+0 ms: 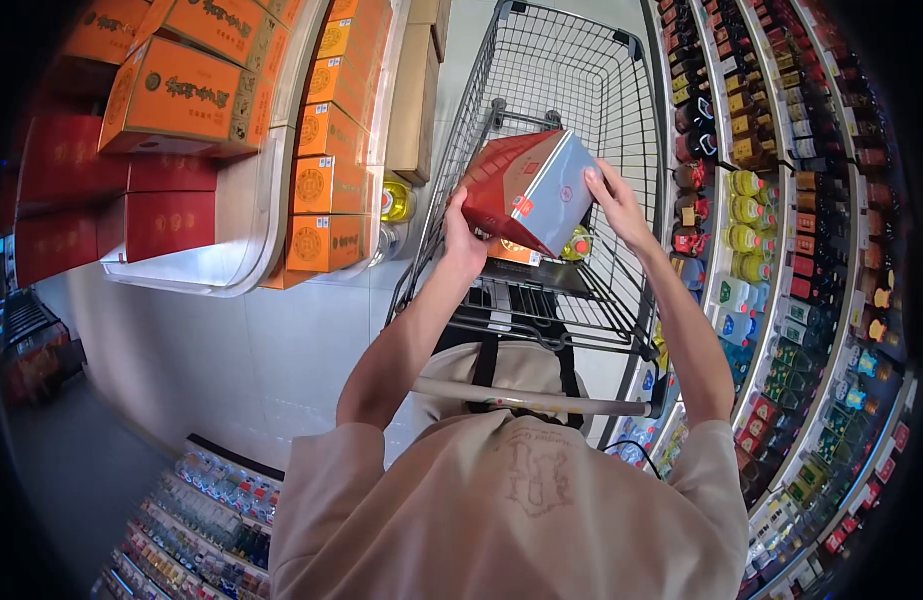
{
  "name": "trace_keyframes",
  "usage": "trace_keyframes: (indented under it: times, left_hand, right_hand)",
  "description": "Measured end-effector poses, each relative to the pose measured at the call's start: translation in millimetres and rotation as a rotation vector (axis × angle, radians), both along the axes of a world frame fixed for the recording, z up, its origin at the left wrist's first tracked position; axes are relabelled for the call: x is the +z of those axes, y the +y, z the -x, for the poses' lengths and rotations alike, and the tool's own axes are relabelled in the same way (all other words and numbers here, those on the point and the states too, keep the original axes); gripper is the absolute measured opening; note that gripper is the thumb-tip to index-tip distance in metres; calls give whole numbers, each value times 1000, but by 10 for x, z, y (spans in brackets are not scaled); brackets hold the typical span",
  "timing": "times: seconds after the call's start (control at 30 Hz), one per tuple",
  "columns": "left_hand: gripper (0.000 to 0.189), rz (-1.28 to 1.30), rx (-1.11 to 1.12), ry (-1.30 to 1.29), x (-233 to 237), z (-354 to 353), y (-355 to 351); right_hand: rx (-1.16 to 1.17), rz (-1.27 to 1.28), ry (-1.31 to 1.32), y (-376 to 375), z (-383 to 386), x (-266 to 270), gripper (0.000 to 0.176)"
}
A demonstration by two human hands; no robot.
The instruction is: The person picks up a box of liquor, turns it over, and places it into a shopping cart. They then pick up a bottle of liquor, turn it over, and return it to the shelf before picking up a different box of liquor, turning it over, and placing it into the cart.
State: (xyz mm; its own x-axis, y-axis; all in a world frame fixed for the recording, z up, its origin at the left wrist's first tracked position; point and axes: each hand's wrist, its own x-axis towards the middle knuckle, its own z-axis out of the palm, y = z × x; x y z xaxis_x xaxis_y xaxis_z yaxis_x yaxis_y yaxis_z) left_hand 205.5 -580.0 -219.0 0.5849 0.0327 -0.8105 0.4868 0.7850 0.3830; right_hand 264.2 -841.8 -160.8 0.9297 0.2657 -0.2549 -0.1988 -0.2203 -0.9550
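Observation:
A red and silver-grey box (556, 190) is held tilted over the shopping cart (621, 110). My left hand (463, 235) grips its lower left side, and my right hand (616, 203) holds the grey side at the upper right. Beneath the box, an orange package (513, 252) and a bottle with a yellow-green part (578, 244) lie in the cart, both partly hidden. The cart's handle bar (571, 403) is close to my body.
Orange boxes (186, 95) and red boxes (171, 223) are stacked on a display at the left. A shelf with yellow bottles (749, 240) runs along the right. More shelves of bottles (221, 485) stand at the lower left.

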Motion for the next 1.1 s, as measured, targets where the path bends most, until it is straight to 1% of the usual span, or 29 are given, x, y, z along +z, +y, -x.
trace_keyframes:
  times: [0.07, 0.13, 0.17, 0.2, 0.27, 0.3, 0.37, 0.43, 0.5, 0.57, 0.63, 0.73, 0.8, 0.83, 0.93, 1.0, 1.03, 1.1]
  left_hand:
    - [53, -43, 12, -63, -96, 27, -11]
    - [54, -79, 20, -42, -144, 52, 30]
    - [56, -116, 22, -36, -169, 39, 67]
    - [56, -121, 21, -26, -194, 31, 73]
    - [57, -149, -3, -39, -250, 16, 59]
    - [57, -148, 0, -39, -313, 9, 65]
    - [57, -135, -14, -45, -428, -21, 93]
    - [56, -122, -24, -52, -380, -28, 95]
    - [53, -113, -5, -63, -346, -23, 63]
    - [52, -83, 3, -83, -336, -19, 74]
    - [50, -50, 11, -103, -403, -10, 71]
    - [48, -76, 9, -42, -578, -22, 91]
    - [48, 1, 49, -89, -633, -22, 85]
    - [48, 0, 52, -86, -628, -20, 97]
    - [52, 57, 26, -106, -548, -64, 95]
    - [58, 120, 36, -121, -464, -124, 99]
    - [62, 79, 31, -54, -372, -156, 79]
    - [62, 115, 59, -62, -282, -200, 65]
  right_hand:
    - [25, 40, -7, -9, -27, -124, 46]
    - [89, -23, -24, 11, -23, -244, 46]
    - [95, -10, 4, -7, -27, -284, 45]
    - [95, -16, 14, 2, -18, -314, 45]
    - [18, -92, 45, 12, 24, -372, 46]
    - [45, -83, 72, -34, 33, -448, 47]
    - [25, -96, 89, -88, 77, -610, 48]
    - [8, -109, 105, -69, 97, -628, 49]
    - [-18, -138, 73, -48, 102, -578, 49]
    - [9, -111, 59, -23, 80, -473, 50]
    - [34, -83, 46, -16, 72, -421, 50]
    - [48, -45, 39, 19, 83, -413, 50]
    - [37, -42, 13, 58, 93, -374, 49]
    - [40, -43, 16, 91, 89, -349, 49]
    - [22, -57, -42, 219, 65, -210, 47]
    - [10, 25, -36, 318, 31, -113, 47]
    - [12, 25, -36, 355, 6, -97, 47]
    - [38, 114, -76, 431, -75, -82, 49]
